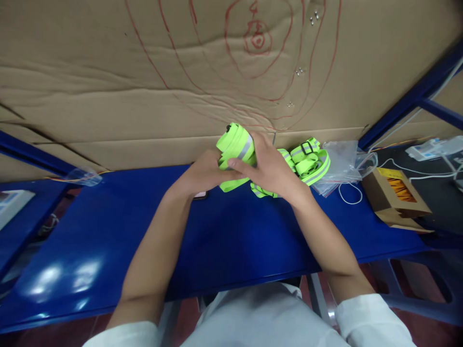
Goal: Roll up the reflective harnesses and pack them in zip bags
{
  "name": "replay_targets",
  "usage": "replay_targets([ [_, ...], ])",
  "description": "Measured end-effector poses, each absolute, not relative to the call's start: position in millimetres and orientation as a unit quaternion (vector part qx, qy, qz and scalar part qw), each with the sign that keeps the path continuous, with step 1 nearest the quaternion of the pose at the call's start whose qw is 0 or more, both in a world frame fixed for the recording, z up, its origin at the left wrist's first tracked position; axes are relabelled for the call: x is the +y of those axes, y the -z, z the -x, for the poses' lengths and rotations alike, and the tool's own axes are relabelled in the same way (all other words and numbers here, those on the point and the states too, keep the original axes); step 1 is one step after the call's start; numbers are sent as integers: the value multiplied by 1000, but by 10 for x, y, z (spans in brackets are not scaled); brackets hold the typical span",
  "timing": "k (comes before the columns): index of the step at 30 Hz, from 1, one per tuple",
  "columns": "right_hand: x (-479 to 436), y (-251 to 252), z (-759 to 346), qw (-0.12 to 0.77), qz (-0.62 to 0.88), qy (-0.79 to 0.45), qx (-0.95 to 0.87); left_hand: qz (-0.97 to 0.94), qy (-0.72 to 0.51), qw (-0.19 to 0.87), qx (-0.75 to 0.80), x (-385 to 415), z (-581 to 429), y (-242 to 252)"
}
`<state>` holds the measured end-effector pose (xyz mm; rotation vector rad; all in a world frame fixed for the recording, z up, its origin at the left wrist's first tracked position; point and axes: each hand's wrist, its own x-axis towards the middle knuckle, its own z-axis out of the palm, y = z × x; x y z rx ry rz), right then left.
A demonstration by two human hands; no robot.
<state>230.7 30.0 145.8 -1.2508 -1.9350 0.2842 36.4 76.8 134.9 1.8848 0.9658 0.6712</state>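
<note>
Both my hands meet over the far middle of a blue table (108,241). My left hand (204,171) and my right hand (269,166) are closed on a folded bundle of neon yellow-green strap with a grey reflective stripe (237,142), held just above the table. The strap's loose end hangs below my hands. To the right lies a second coiled strap of the same kind (311,159) with a black buckle, touching my right hand's far side.
A cardboard wall (144,72) with red pen circles stands behind the table. Clear plastic bags (343,161) lie right of the straps, then a small open brown box (396,195), white cables and a white power strip (430,147). A dark object peeks out under my left wrist.
</note>
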Motion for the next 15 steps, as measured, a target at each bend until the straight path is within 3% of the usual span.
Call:
replay_targets([
  [8, 374, -1409, -2224, 430, 535, -148, -712, -798, -213, 436, 357, 704, -319, -1539],
  [15, 335, -1498, -2374, 390, 429, -318, -750, -795, -175, 435, 384, 671, -264, -1569],
])
